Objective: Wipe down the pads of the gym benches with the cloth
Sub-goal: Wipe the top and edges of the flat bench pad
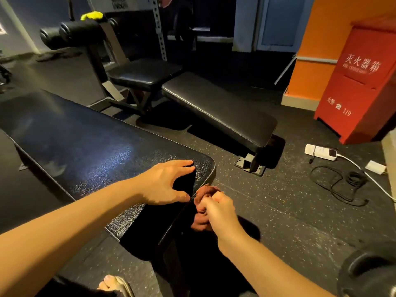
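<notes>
Dark speckled rubber flooring [289,211] runs under two black benches, with an orange wall [310,39] and a red fire-extinguisher box [360,86] off to the right. A power strip [320,152] lies on the floor beside a loose cable [338,183]. The near pad [85,142] fills the foreground. The left hand [162,185] is spread over its corner, fingers arched and fingertips touching the top surface, thumb at the side edge, gripping nothing. The right hand [216,209] is curled tight round a bunched reddish-brown cloth [205,190], held against the side of that pad just below the corner, beside the left thumb. This looks like the edge-and-corner part of wiping the near bench: the top shows a sheen in places, though whether that is damp or only reflected light I cannot tell. The next move probably calls for running the cloth along the side edge or up over the corner, with the left hand steadying the pad or lifting clear of the path. The far bench, with its long pad [218,108] and seat pad [143,71], stands well apart and appears not yet reached, so roughly half the job remains.
</notes>
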The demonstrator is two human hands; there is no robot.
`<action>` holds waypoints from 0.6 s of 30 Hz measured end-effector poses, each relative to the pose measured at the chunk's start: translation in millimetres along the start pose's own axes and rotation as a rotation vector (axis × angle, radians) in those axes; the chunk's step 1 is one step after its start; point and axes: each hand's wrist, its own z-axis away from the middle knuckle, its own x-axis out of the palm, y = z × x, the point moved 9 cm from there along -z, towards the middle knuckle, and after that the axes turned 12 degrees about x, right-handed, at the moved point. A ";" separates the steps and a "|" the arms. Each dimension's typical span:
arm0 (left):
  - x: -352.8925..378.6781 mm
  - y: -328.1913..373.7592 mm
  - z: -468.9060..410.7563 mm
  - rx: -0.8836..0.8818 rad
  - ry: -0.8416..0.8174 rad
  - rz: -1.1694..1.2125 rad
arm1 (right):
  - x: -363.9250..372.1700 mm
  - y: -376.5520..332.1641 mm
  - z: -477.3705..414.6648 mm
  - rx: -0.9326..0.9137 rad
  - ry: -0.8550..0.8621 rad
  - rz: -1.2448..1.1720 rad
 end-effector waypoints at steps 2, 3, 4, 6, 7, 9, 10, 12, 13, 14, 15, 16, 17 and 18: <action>1.2 -0.4 -0.5 0.004 -0.005 0.011 | -8.3 -10.8 -2.9 0.022 -0.003 -0.012; 1.4 -1.1 0.0 0.001 -0.006 0.020 | -20.6 -22.7 -6.7 0.015 0.084 -0.014; 1.4 -1.3 0.4 -0.004 -0.004 0.028 | -36.4 -36.4 -10.6 -0.008 0.209 -0.010; 1.1 -1.0 -0.1 -0.015 0.009 0.030 | -54.1 -60.5 -14.7 -0.076 0.345 -0.006; 1.2 -0.7 0.8 -0.022 0.015 0.024 | -56.0 -65.2 -15.4 -0.104 0.362 -0.015; 1.0 0.2 0.5 -0.033 0.026 -0.008 | -54.0 -61.3 -12.7 -0.120 0.377 0.019; 0.3 1.3 0.6 -0.039 0.031 -0.030 | -46.8 -55.2 -8.9 -0.120 0.345 0.061; -1.1 4.0 0.3 -0.056 0.036 -0.056 | -24.5 -35.9 0.4 -0.108 0.207 0.112; -2.2 5.8 1.2 -0.063 0.037 -0.066 | -12.9 -23.0 5.7 -0.052 0.131 0.113; -3.7 7.6 2.8 -0.069 0.041 -0.077 | -5.0 -8.5 11.1 0.031 0.070 0.115; -6.2 8.7 4.8 -0.074 0.048 -0.084 | -2.5 0.8 15.4 0.103 0.044 0.136; -8.6 9.9 7.5 -0.080 0.057 -0.081 | -5.1 1.7 19.1 0.139 0.042 0.169; -10.4 11.3 10.6 -0.087 0.068 -0.068 | -12.8 -4.8 22.2 0.141 0.072 0.200; -11.8 12.2 14.7 -0.099 0.077 -0.054 | -21.7 -17.6 22.5 0.112 0.108 0.212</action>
